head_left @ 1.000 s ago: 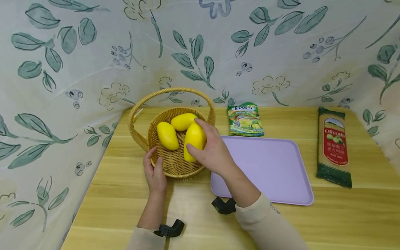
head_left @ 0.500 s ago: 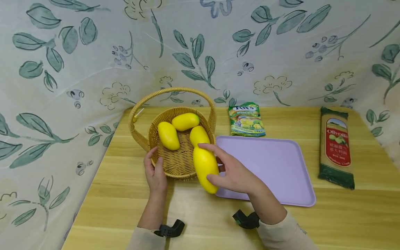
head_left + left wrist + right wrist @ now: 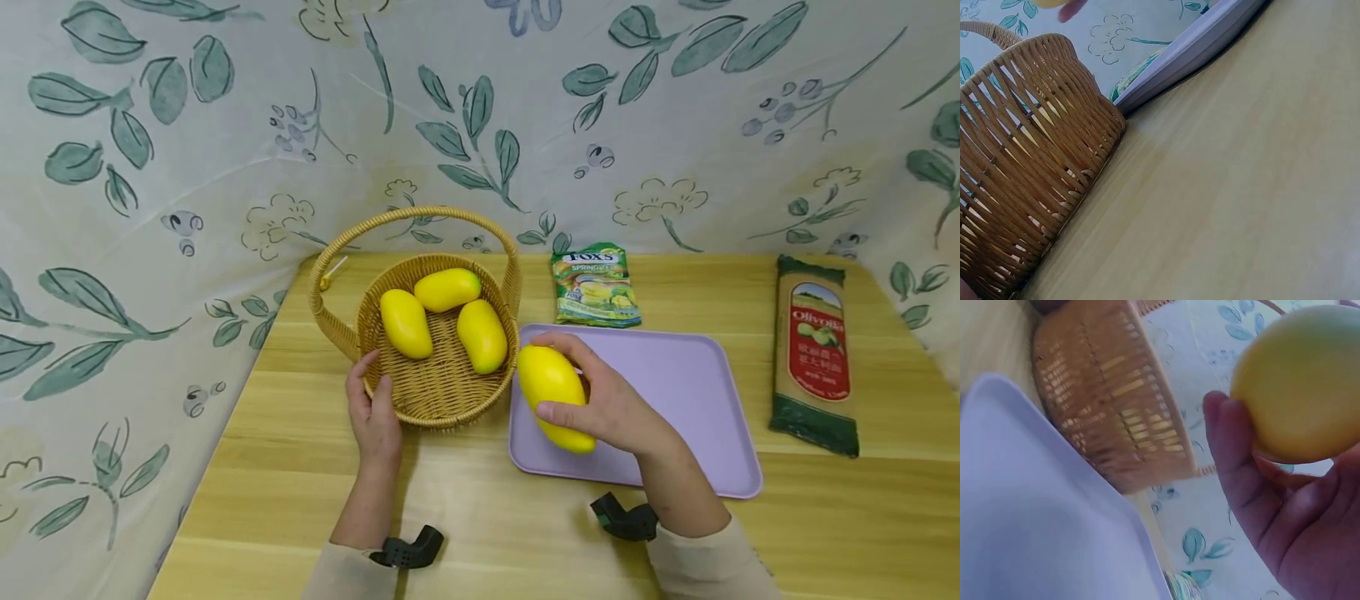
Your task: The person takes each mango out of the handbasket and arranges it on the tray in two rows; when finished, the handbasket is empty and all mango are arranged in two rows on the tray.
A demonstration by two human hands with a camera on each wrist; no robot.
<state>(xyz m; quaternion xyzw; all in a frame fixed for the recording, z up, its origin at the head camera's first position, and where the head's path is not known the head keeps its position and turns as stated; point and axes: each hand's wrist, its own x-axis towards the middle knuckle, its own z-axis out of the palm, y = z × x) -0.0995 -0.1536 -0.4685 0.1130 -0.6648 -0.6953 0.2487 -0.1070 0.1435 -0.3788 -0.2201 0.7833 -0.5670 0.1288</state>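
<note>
A wicker basket (image 3: pixel 442 408) with a tall handle stands at the left of the table, with three yellow mangoes inside: one at left (image 3: pixel 406 324), one at back (image 3: pixel 447 290), one at right (image 3: pixel 482 337). My left hand (image 3: pixel 377 423) holds the basket's front left rim; little of that hand shows in the left wrist view. My right hand (image 3: pixel 607 406) grips another mango (image 3: pixel 553 387) between thumb and fingers, above the left part of a lilac tray (image 3: pixel 690 400). In the right wrist view this mango (image 3: pixel 1304 387) is raised, apart from the basket.
A green FOX'S candy bag (image 3: pixel 596 286) lies behind the tray. At the right lies an Olivoila pasta packet (image 3: pixel 816 358). A small yellow item (image 3: pixel 326 282) sits behind the basket. Patterned cloth (image 3: pixel 525 125) hangs along the back and left.
My right hand has lifted a mango out of the basket and carried it right, over its rim, to above the tray. My left hand and the basket have stayed in place.
</note>
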